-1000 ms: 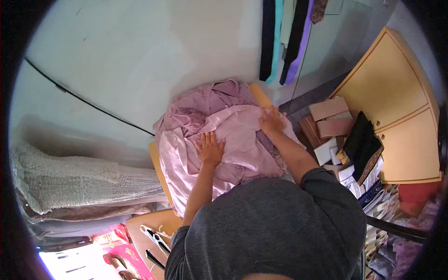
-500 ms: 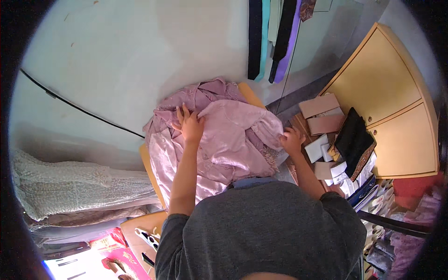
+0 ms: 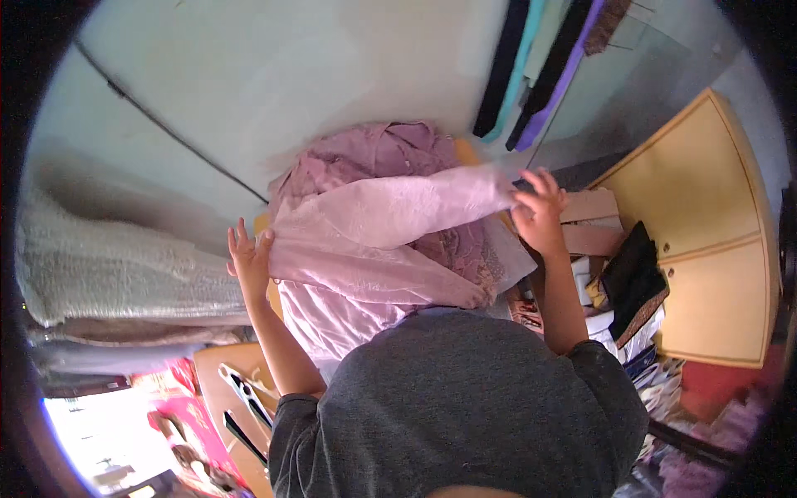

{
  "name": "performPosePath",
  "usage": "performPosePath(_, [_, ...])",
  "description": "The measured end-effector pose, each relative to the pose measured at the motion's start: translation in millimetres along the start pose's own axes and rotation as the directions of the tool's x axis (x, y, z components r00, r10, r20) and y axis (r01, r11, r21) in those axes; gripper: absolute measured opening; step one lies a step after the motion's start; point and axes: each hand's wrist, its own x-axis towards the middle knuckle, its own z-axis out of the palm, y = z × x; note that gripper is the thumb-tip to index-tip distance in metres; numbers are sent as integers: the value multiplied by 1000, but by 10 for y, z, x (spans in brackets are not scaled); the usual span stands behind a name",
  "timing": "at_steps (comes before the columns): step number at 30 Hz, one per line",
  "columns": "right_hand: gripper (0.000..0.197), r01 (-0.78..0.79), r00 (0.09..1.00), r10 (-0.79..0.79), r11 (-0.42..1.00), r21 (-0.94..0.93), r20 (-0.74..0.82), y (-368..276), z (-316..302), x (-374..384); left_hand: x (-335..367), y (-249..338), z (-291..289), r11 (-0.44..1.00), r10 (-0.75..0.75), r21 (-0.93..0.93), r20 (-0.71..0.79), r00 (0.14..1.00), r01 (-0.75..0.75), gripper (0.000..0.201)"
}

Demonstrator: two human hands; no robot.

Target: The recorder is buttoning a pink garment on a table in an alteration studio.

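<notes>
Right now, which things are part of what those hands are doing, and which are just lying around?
In use: left hand, right hand, pink garment, darker pink cloth behind it.

Just around: hanging ties, wooden cabinet, black cloth, pale clothes on the left.

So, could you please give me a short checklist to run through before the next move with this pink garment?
1. Left hand at the left edge of the pink garment: ok, it appears to hold the cloth there.
2. Right hand at the sleeve end: ok, the fingertips seem to pinch it, though the area is blurred.
3. Cloth smooth between the hands: not ok, folds run across it.
4. Underside free of snags: cannot tell, it is hidden.
5. Cabinet doors on the right shut: ok.
6. Boxes neatly stacked beside the cabinet: not ok, they sit in a jumble with a black cloth.
</notes>
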Motion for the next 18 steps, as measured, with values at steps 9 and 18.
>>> performPosePath(9, [50, 27, 972, -114, 922, 385, 204, -837, 1023, -48, -790, -1059, 213, 867, -287, 416, -32, 957, 274, 33])
performPosePath(18, [53, 172, 895, -305, 910, 379, 326, -1977, 1879, -211, -804, 83, 1166, 939, 41, 334, 122, 992, -80, 59])
